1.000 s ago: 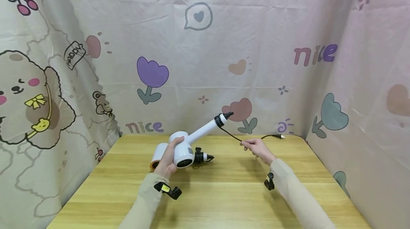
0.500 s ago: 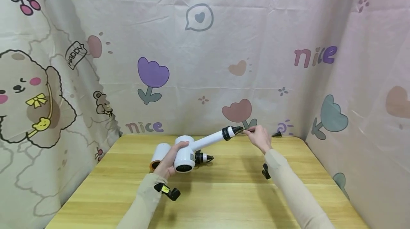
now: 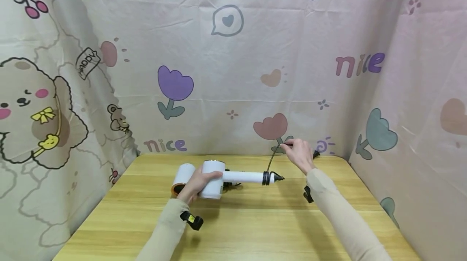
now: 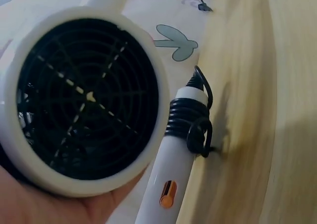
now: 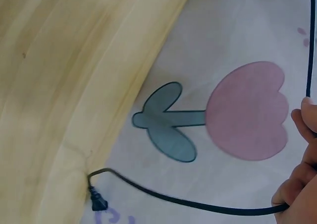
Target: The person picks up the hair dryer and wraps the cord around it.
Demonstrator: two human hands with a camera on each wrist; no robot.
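Gripping the white hair dryer (image 3: 213, 182) just right of the resting dryer (image 3: 187, 171) with curled left hand (image 3: 198, 182), apparently steadying it; pinching the black cord (image 5: 247, 212) farther right of that resting dryer with right hand (image 3: 300, 155), seemingly for tension.

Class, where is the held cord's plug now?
In the head view, the plug is at the far edge of the table, just right of the right hand.

I see soft, even light across the curtain (image 3: 233, 76) and faint shadows on the counter (image 3: 251, 232) beside both sleeves (image 3: 344, 214); up close, the left wrist view is dimmer, its black grille (image 4: 119, 135) murky.
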